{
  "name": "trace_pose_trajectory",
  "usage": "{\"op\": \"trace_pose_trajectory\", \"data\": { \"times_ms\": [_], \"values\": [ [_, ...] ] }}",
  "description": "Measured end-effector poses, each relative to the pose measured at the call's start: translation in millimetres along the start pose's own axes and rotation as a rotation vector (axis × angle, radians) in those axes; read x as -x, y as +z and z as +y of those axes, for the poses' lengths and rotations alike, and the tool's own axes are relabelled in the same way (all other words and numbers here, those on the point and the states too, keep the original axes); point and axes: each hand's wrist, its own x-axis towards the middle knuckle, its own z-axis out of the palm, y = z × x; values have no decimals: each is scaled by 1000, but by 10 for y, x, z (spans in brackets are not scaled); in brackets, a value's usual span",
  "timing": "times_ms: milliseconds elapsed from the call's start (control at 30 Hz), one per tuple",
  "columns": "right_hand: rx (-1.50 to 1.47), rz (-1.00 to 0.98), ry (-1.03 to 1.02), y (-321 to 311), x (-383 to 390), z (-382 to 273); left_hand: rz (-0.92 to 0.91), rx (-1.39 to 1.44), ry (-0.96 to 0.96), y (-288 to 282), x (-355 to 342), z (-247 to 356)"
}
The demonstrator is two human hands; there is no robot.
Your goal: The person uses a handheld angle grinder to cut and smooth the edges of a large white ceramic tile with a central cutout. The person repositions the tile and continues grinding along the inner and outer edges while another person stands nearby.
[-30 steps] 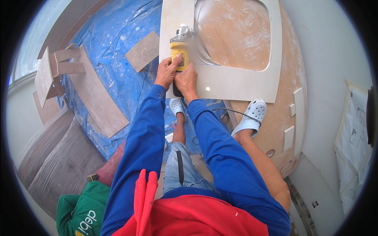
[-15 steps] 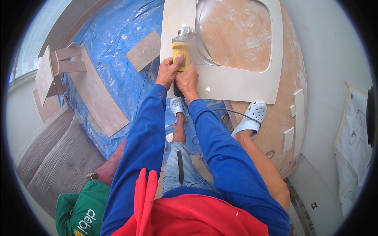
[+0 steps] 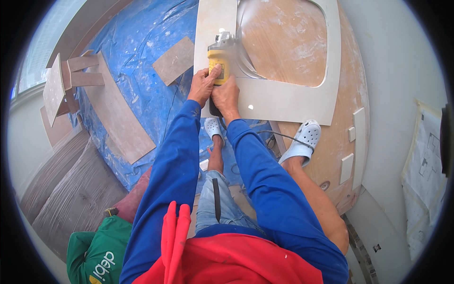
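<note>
Both my left hand and my right hand are closed around a yellow and black angle grinder. The left thumb lies on the yellow body, and my right hand is lower on the tool. The grinder's metal head rests over a cream board with a large rounded cutout, through which a dusty plywood surface shows. A haze of dust blurs the area at the cutting end. A dark cord runs from the tool past my right foot.
A dusty blue sheet lies at left with a loose offcut, a long curved strip and assembled board pieces. Grey wrapped bundles and a green garment sit lower left. Small white strips lie along the right, beside a wall.
Both hands and the grinder have shifted very slightly to the right and upward, still gripping in the same way.
</note>
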Motion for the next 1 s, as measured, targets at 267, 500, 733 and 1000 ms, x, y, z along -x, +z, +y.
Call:
{"op": "trace_pose_trajectory", "data": {
  "times_ms": [267,500,733,1000],
  "values": [
    [-7,-2,17,1,-3,-34,0,14,-15,-1,-19,14],
    [-22,-4,17,4,11,-48,13,-9,-16,4,12,56],
    [-29,-11,47,-7,32,-87,19,-27,-19,2,37,84],
    [-79,-18,20,-50,91,-135,64,-29,47,27,99,86]
  ]
}}
